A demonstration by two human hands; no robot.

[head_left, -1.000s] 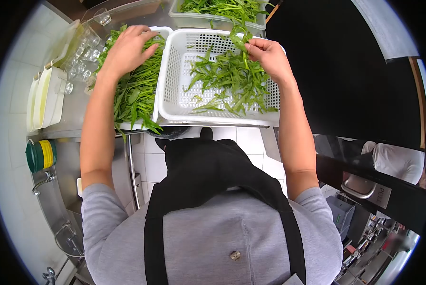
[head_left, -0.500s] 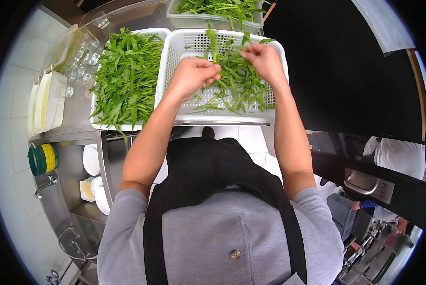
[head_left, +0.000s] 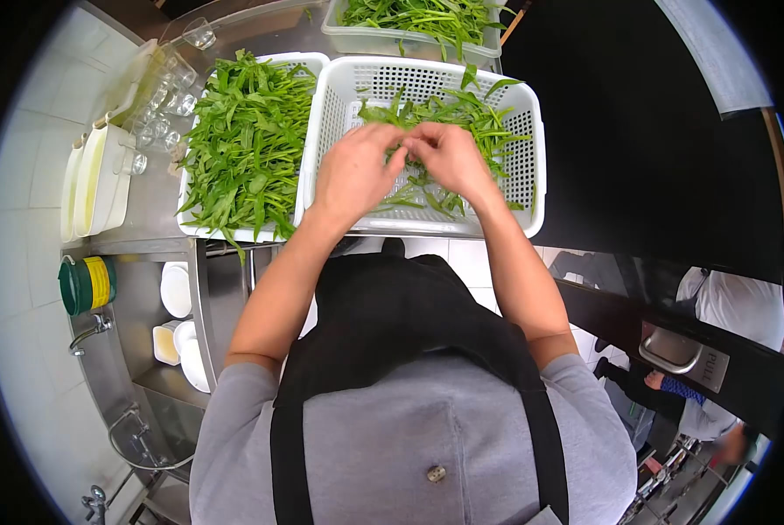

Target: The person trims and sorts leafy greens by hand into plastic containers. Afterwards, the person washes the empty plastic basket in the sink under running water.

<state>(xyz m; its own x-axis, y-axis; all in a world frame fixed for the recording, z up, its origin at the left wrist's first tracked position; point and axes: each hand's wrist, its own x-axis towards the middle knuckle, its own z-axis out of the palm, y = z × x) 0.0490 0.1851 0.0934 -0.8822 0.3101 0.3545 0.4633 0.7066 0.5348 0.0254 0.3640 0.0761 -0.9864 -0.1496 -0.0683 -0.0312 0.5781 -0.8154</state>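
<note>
Commercial kitchen: stainless desk (head_left: pixel 147 214) w/ white perforated crates (head_left: pixel 532 166) of leafy greens (head_left: pixel 243 140) under the hands, glasses (head_left: pixel 160 114) to their left, stacked dishes (head_left: pixel 175 290) below, tiled walls.

The basket (head_left: pixel 532 149) is white, its walls and floor patterned with rows of small holes, and the greens (head_left: pixel 462 114) in it are bright green. The tray (head_left: pixel 309 66) beside it is white too, heaped with leaves (head_left: pixel 243 140) of the same green. A pale tub (head_left: pixel 409 39) behind holds more green. The person's shirt (head_left: pixel 383 446) is grey, crossed by a black apron (head_left: pixel 383 306) with black straps. The counter (head_left: pixel 147 210) is steel grey. The plates (head_left: pixel 94 175) are cream white, the glasses (head_left: pixel 160 105) clear. A can (head_left: pixel 86 284) is dark green with a yellow label. The wall tiles (head_left: pixel 16 210) are white.
</note>
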